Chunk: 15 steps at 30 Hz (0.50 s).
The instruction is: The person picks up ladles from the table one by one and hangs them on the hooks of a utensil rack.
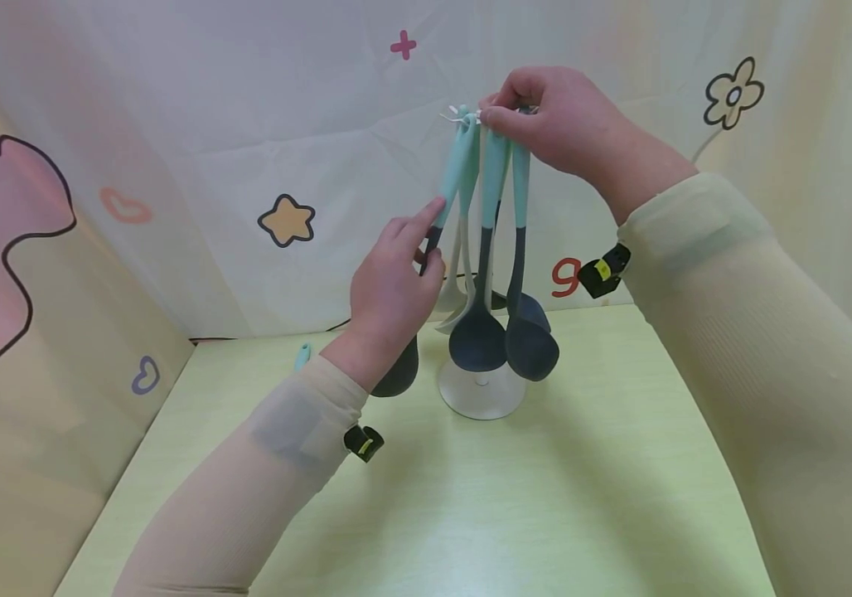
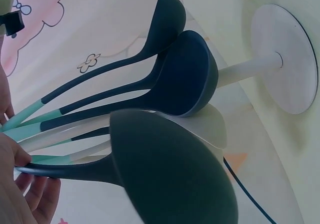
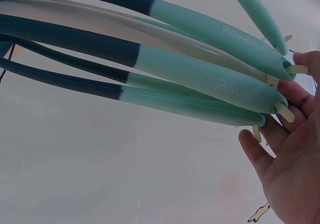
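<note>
My left hand [image 1: 399, 278] pinches the dark stem of a ladle with a teal handle [image 1: 456, 166]; its bowl [image 2: 175, 169] hangs below my wrist. The top of that handle is at a hook of a white utensil stand [image 1: 471, 406]. At the stand's top my right hand [image 1: 556, 124] holds on with bent fingers, close to the hooks, which pass through the handle holes. Several utensils hang there, among them a dark ladle [image 1: 478, 340] in front and another dark, scooped utensil [image 1: 534, 352] at its right. Pale-stemmed utensils hang behind, partly hidden.
The stand's round white base sits on a pale wooden table [image 1: 545, 497]. A teal handle end [image 1: 302, 356] shows on the table beyond my left forearm, the rest hidden. A patterned curtain [image 1: 210, 207] hangs behind the table and at its left.
</note>
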Each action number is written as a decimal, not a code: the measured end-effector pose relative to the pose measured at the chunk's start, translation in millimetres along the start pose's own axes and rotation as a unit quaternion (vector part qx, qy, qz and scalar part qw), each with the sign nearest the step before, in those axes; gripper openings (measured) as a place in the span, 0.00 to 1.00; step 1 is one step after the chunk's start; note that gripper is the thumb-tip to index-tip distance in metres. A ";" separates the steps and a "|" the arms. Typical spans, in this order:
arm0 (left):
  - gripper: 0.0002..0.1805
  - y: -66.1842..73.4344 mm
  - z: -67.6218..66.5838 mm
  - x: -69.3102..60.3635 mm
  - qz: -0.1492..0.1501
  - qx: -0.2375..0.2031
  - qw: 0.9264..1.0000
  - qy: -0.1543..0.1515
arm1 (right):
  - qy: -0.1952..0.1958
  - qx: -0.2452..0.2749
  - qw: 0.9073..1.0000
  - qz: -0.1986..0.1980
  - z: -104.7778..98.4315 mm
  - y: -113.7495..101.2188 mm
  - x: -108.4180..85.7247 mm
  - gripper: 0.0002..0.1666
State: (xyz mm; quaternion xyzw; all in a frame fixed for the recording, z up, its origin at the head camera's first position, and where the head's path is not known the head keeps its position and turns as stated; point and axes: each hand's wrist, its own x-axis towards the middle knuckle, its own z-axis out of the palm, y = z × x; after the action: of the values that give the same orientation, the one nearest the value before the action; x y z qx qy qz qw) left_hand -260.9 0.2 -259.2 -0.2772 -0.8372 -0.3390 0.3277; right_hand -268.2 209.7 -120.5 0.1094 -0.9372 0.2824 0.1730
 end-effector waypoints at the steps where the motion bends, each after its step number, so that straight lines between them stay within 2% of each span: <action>1: 0.30 0.7 -0.1 0.6 -0.002 0.000 1.000 -0.003 | 0.000 -0.001 1.000 0.000 0.1 0.0 -0.1 0.24; 9: 0.31 3.5 -0.7 4.8 -0.022 0.007 0.999 -0.030 | 0.002 0.001 1.000 -0.001 0.6 0.1 -0.3 0.24; 15: 0.31 1.0 6.0 6.2 -0.036 0.010 0.999 -0.039 | -0.001 -0.001 1.000 0.001 0.2 0.6 0.0 0.24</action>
State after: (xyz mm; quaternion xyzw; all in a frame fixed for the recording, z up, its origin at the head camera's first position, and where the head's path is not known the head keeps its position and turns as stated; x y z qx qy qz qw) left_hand -266.3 6.8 -257.5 -0.2564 -0.8623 -0.3312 0.2846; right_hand -268.4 210.1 -120.9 0.1082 -0.9378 0.2813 0.1722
